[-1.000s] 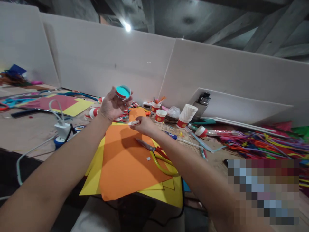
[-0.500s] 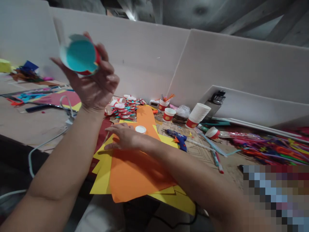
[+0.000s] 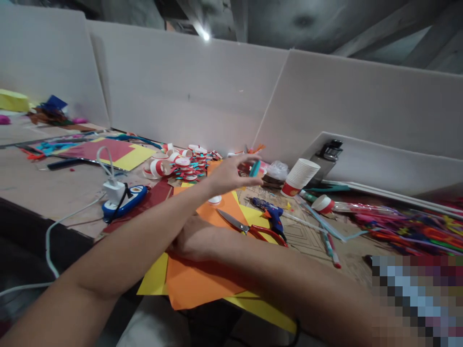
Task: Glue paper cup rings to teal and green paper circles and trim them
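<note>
Left hand [image 3: 235,173] curled, fingers and thumb around a teal-and-red piece [image 3: 255,168], in the air beyond the scissors [image 3: 235,223]. Piece shows nearly edge-on — teal strip's long axis steep, top end leaning right. Right hand [image 3: 193,237] left of scissors, over orange paper [image 3: 202,284]; fingers hidden behind left forearm — can't tell grip. White disc [image 3: 214,199] near scissors' tip; glue gun [image 3: 276,213] right of their blades.

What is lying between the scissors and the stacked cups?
In the head view, the glue gun lies between the scissors and the stacked cups.
</note>
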The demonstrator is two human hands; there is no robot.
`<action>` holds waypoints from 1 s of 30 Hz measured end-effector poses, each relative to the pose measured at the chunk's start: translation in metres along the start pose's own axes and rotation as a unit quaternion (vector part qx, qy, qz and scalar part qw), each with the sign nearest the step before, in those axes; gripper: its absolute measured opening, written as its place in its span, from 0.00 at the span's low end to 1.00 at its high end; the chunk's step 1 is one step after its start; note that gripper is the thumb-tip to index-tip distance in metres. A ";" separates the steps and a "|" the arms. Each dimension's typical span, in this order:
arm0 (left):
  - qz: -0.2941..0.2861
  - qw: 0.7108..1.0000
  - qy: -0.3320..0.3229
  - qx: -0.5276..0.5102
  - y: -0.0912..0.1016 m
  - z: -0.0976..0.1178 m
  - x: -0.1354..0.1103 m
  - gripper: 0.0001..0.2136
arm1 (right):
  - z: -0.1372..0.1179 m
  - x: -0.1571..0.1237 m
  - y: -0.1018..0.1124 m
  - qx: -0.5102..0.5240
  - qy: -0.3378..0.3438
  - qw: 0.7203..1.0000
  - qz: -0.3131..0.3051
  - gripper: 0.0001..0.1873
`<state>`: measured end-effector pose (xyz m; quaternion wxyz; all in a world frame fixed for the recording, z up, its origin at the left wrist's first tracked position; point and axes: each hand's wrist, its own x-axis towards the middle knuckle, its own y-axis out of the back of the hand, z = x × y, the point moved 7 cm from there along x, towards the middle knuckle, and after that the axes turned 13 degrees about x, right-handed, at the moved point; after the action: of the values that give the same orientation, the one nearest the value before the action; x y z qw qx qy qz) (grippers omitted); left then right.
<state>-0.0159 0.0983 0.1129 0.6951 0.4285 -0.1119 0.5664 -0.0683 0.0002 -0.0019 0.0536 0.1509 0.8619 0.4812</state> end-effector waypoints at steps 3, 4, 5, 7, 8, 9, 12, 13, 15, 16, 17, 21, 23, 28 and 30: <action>-0.053 0.998 0.021 0.025 -0.025 -0.004 -0.002 0.26 | -0.001 -0.011 0.003 0.003 -0.008 1.000 0.017 0.22; -0.061 0.998 0.028 0.008 -0.025 -0.004 -0.002 0.26 | -0.005 -0.016 0.007 0.011 -0.007 1.000 0.025 0.22; -0.063 0.997 0.036 -0.016 -0.021 -0.005 -0.001 0.25 | -0.011 -0.022 0.012 0.019 0.004 0.999 0.026 0.23; -0.047 0.995 0.061 -0.066 -0.006 -0.010 0.001 0.25 | -0.028 -0.037 0.021 0.024 0.026 0.999 0.015 0.29; -0.032 0.993 0.076 -0.086 0.005 -0.015 0.002 0.24 | -0.032 -0.045 0.025 0.024 0.008 1.000 0.012 0.36; -0.011 0.991 0.089 -0.103 0.017 -0.021 0.003 0.24 | -0.036 -0.054 0.027 0.022 -0.016 1.000 0.004 0.42; 0.061 0.979 0.121 -0.152 0.053 -0.042 0.003 0.24 | -0.046 -0.076 0.020 0.015 -0.052 0.998 -0.027 0.51; 0.089 0.972 0.128 -0.173 0.065 -0.050 0.001 0.23 | -0.048 -0.082 0.015 0.010 -0.057 0.998 -0.031 0.53; 0.140 0.958 0.138 -0.209 0.084 -0.064 -0.004 0.22 | -0.049 -0.087 0.005 -0.013 -0.061 0.998 -0.019 0.55; 0.161 0.951 0.141 -0.224 0.092 -0.070 -0.007 0.21 | -0.048 -0.088 0.001 -0.031 -0.068 0.997 -0.007 0.55; 0.183 0.943 0.143 -0.237 0.098 -0.075 -0.011 0.21 | -0.046 -0.088 -0.001 -0.049 -0.078 0.996 0.011 0.52; 0.207 0.927 0.163 -0.268 0.103 -0.091 -0.022 0.19 | -0.044 -0.084 0.000 -0.096 -0.089 0.991 0.039 0.22; 0.197 0.925 0.176 -0.272 0.098 -0.096 -0.024 0.19 | -0.046 -0.083 0.005 -0.096 -0.073 0.992 0.034 0.14; 0.168 0.919 0.195 -0.300 0.088 -0.101 -0.025 0.17 | -0.047 -0.087 0.016 -0.081 -0.077 0.991 0.068 0.11; 0.162 0.914 0.196 -0.316 0.087 -0.101 -0.025 0.16 | -0.048 -0.089 0.012 -0.093 -0.072 0.991 0.064 0.11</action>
<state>-0.1341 0.1527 0.0760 0.7007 0.0434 -0.2147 0.6790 0.0068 -0.0611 0.0291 0.0983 0.2341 0.7956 0.5500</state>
